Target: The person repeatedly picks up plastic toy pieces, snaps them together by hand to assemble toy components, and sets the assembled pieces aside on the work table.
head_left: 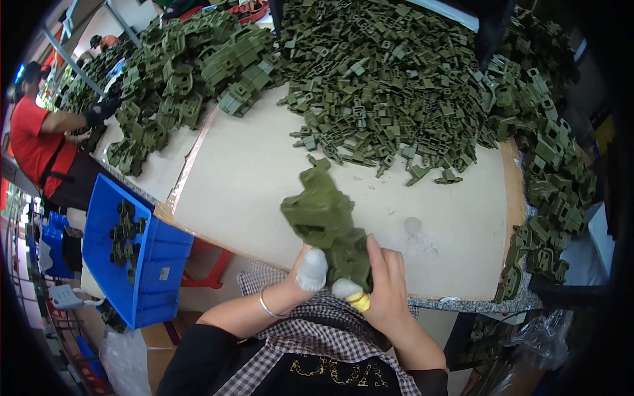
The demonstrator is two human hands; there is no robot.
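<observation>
In front of my chest I hold an olive-green plastic toy military vehicle [320, 214] in both hands, tilted over the table's near edge. My left hand [294, 282] is closed on its near left side, the thumb wrapped in white. My right hand [388, 287] grips the near right side with fingers along it and a white-and-yellow wrapped thumb below. A small green part [319, 162] sticks up at the vehicle's far end. The left fingers are mostly hidden behind the vehicle.
A large heap of small green plastic parts [389, 86] covers the far table [244, 165]. Bigger green vehicle shells [178, 79] lie at left, and more shells [555, 178] along the right edge. A blue bin [158, 264] holds vehicles at left; a person in red [43, 142] works beyond it.
</observation>
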